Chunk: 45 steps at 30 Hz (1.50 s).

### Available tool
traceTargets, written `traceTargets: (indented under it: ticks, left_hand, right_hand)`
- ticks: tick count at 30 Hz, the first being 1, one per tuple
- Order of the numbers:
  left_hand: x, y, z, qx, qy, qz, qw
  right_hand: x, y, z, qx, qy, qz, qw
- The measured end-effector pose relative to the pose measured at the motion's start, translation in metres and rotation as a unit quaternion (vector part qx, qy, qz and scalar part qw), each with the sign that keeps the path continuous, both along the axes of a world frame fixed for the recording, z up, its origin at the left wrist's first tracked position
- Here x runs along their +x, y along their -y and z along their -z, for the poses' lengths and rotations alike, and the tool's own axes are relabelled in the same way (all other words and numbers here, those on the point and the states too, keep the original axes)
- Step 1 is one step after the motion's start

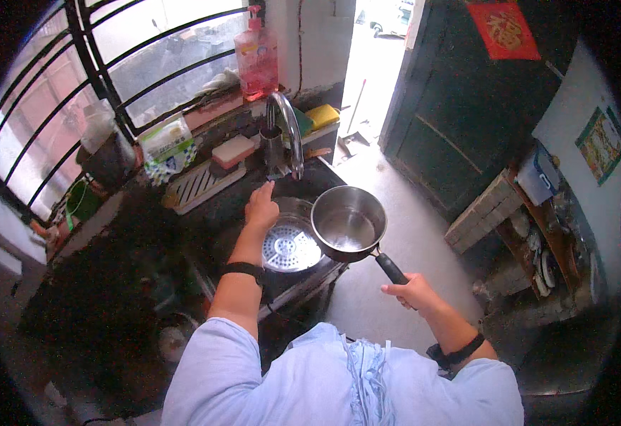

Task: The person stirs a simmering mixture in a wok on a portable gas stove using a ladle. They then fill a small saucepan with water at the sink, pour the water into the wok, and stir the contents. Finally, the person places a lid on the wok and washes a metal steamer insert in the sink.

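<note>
My right hand (414, 293) grips the black handle of a stainless steel saucepan (348, 221). The pan is held upright over the right edge of the sink counter, and a little liquid or a shine shows at its bottom. My left hand (262, 205) is by the base of the curved chrome faucet (294, 136); its fingertips point at the base, and whether they touch it is unclear. Below the left hand, a round perforated metal plate (286, 247) sits inside a round metal basin or pot (297, 205), which the saucepan partly hides.
Behind the sink are a slotted rack (204, 186), a pink-and-white sponge (234, 150), a tissue pack (169, 149) and a pink pump bottle (257, 64). A yellow sponge (322, 116) lies right of the faucet. A dark green door (459, 106) stands beyond the floor (390, 213).
</note>
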<state>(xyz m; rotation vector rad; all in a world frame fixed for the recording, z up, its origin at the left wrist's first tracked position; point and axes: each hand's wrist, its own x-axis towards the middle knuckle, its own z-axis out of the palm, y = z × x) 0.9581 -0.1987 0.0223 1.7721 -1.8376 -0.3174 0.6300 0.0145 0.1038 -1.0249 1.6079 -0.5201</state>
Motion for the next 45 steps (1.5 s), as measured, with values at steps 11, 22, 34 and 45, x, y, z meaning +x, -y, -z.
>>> traceTargets:
  ticks: [11, 22, 34, 45]
  left_hand:
    - [0.011, 0.06, 0.059, 0.103, 0.063, -0.004, 0.993]
    - [-0.02, 0.009, -0.016, 0.182, -0.495, 0.029, 0.849]
    - [-0.081, -0.031, -0.006, 0.139, -0.589, -0.25, 0.756]
    - [-0.071, -0.041, 0.022, 0.095, -0.494, -0.282, 0.817]
  right_hand:
    - [0.019, 0.101, 0.014, 0.037, -0.056, -0.085, 0.994]
    - [-0.009, 0.178, 0.025, 0.117, -0.017, -0.189, 0.975]
    - [-0.029, 0.224, 0.049, 0.116, 0.053, -0.325, 0.937]
    - [-0.031, 0.237, 0.061, 0.12, 0.039, -0.377, 0.917]
